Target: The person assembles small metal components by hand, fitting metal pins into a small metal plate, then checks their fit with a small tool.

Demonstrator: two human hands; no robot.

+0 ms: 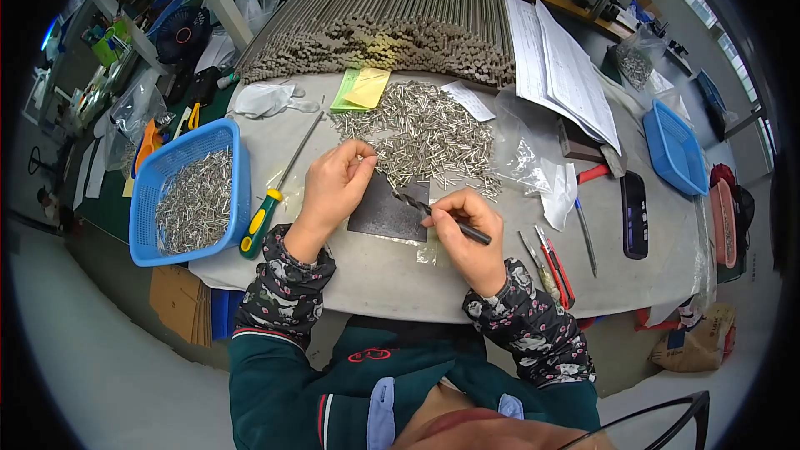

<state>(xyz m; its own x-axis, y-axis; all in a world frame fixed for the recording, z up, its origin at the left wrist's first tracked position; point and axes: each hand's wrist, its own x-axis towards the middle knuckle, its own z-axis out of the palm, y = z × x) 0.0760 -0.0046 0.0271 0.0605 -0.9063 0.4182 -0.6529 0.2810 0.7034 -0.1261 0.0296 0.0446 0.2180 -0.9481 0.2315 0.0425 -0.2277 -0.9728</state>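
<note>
My right hand [471, 237] grips a dark twist drill bit [410, 199] by its shank, its fluted end pointing up and left over a black square pad [375, 215]. To the left of it, my left hand [333, 187] is closed, thumb and forefinger pinched together at the near edge of a pile of small metal pins [425, 129]. Whatever sits between those fingertips is too small to make out. The pad lies flat on the grey table cover [383, 271], taped down at its near edge.
At left stands a blue basket [243, 192] of pins, beside a green-and-yellow screwdriver [263, 218]. Long metal rods [392, 0] are stacked at the back. On the right lie red cutters [557, 271], a pen [586, 237], a phone [634, 215], papers [554, 75] and a hammer [602, 168].
</note>
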